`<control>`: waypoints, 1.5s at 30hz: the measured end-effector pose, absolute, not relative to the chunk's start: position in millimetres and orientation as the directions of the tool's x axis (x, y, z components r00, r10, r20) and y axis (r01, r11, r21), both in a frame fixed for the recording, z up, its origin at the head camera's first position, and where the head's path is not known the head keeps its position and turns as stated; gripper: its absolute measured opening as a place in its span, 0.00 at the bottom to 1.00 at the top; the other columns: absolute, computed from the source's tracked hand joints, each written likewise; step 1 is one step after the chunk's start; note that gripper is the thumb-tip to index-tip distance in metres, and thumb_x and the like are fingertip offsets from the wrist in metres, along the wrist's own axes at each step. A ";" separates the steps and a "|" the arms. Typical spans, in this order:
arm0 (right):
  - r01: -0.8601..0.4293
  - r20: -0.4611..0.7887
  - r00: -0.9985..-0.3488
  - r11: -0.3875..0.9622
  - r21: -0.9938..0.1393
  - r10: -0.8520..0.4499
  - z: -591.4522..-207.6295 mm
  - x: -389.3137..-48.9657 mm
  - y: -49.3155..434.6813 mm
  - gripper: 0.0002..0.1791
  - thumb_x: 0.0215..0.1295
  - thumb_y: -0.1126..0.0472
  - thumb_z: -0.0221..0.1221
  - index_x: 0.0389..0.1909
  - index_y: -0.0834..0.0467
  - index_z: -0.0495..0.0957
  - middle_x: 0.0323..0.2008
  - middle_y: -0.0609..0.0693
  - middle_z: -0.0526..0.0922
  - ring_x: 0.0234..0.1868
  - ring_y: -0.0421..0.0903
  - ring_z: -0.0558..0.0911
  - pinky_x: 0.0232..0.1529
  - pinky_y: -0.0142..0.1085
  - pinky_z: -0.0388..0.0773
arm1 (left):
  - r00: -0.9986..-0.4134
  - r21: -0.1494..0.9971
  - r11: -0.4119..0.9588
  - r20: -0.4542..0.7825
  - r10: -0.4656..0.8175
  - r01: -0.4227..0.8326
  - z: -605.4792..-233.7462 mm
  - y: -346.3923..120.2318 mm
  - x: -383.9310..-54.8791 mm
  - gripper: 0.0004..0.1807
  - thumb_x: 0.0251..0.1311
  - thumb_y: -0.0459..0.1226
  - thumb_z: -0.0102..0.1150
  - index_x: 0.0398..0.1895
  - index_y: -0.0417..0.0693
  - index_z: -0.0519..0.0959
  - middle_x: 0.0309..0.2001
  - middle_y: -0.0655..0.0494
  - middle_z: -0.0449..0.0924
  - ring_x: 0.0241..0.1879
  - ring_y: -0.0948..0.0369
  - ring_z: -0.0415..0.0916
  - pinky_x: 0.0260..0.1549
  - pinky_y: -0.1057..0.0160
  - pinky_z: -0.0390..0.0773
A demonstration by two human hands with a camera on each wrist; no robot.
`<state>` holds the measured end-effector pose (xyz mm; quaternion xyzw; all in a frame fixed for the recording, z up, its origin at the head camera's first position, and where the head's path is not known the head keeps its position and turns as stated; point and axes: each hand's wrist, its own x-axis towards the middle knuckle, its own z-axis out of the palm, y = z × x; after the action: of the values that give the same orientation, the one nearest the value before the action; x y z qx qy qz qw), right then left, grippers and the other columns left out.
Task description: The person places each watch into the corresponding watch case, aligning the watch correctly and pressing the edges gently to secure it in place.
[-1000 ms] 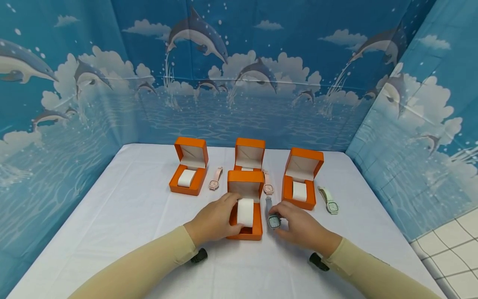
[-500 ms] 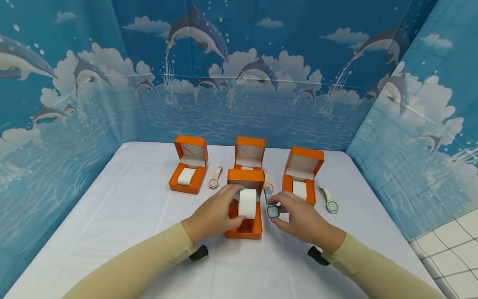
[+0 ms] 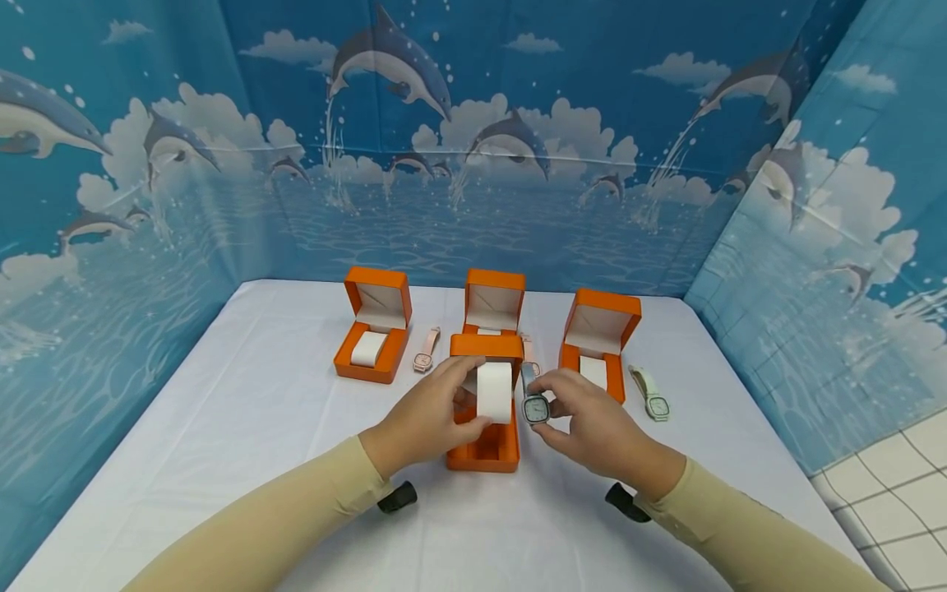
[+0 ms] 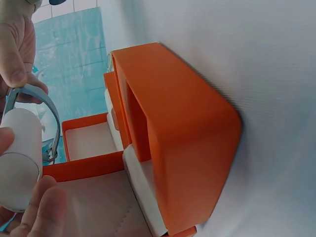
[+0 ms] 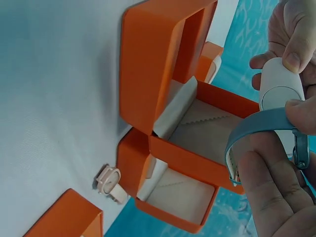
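My left hand (image 3: 425, 419) holds a white watch cushion (image 3: 494, 393) between thumb and fingers, raised over the front orange watch box (image 3: 484, 462). The box's lid stands up and its cushion slot is bare. Just right of the cushion, my right hand (image 3: 588, 423) pinches a watch (image 3: 536, 409) with a square dial and grey-blue strap. In the left wrist view the strap (image 4: 42, 96) curves out beside the cushion (image 4: 19, 158). In the right wrist view the strap (image 5: 261, 123) loops across the cushion's near end, buckle hanging down.
Behind stand three more open orange boxes, at left (image 3: 366, 372), middle (image 3: 496, 279) and right (image 3: 607, 302), with white cushions. A pink watch (image 3: 424, 360), a partly hidden pink watch (image 3: 528, 349) and a pale green watch (image 3: 654, 404) lie on the white tablecloth (image 3: 244, 411). Dolphin-print curtains (image 3: 488, 214) surround the table.
My left hand has lifted the cushion up out of the front box. The right hand has raised the watch from the table and brought it left, close to the cushion.
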<state>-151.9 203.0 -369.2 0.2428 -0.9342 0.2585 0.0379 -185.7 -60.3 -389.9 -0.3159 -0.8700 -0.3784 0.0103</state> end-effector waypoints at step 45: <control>-0.416 0.134 -0.886 0.630 -0.656 -0.445 -353.6 -148.5 189.7 0.45 0.61 0.66 0.75 0.78 0.53 0.64 0.66 0.55 0.77 0.39 0.32 0.88 0.41 0.28 0.86 | -0.795 0.748 0.395 0.286 0.535 0.534 -388.9 -61.3 -181.9 0.42 0.63 0.38 0.75 0.77 0.43 0.65 0.68 0.53 0.72 0.47 0.66 0.83 0.49 0.72 0.84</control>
<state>-148.5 189.7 -353.6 0.2384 -0.9026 0.3579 -0.0202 -181.9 -61.3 -388.9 -0.3200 -0.8351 -0.4475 -0.0002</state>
